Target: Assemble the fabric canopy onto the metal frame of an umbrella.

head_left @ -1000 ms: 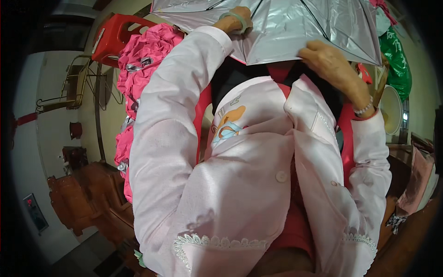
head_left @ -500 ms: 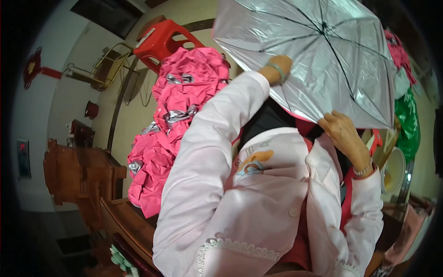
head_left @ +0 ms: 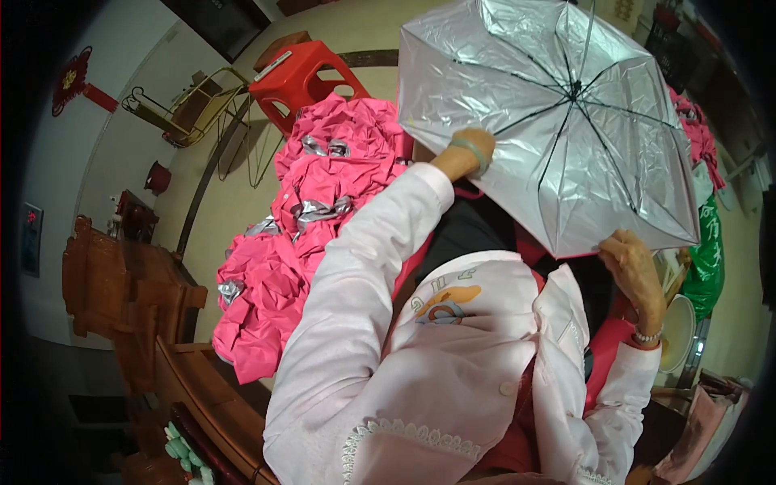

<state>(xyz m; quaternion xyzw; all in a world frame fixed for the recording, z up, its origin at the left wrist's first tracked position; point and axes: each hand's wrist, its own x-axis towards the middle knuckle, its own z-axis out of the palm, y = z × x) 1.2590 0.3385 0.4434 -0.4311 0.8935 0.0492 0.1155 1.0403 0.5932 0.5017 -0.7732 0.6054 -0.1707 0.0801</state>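
Note:
An opened umbrella (head_left: pixel 517 174) with a silver inside and dark ribs spreads in front of me, its ribs meeting at a dark hub. My left hand (head_left: pixel 473 144), with a pale green bangle at the wrist, is curled at the canopy's near left edge; its fingertips are hidden. At the near right edge my right hand (head_left: pixel 633 265) pinches the rim between thumb and fingers. A beaded bracelet circles that wrist. The umbrella's outer side faces away from me, and only a thin pink border of it shows.
Crumpled pink and silver umbrella fabric (head_left: pixel 311 214) is heaped at my left, beside a red plastic stool (head_left: pixel 303 77). A metal-framed rack (head_left: pixel 194 109) and wooden furniture (head_left: pixel 133 283) stand farther left. To the right are a green plastic bag (head_left: pixel 705 263), a whitish bucket (head_left: pixel 677 333) and more pink fabric (head_left: pixel 695 129).
The canopy has turned and come lower in view, showing more of its far edge. My left hand has moved down and left to the canopy's edge; my right hand has shifted down and right.

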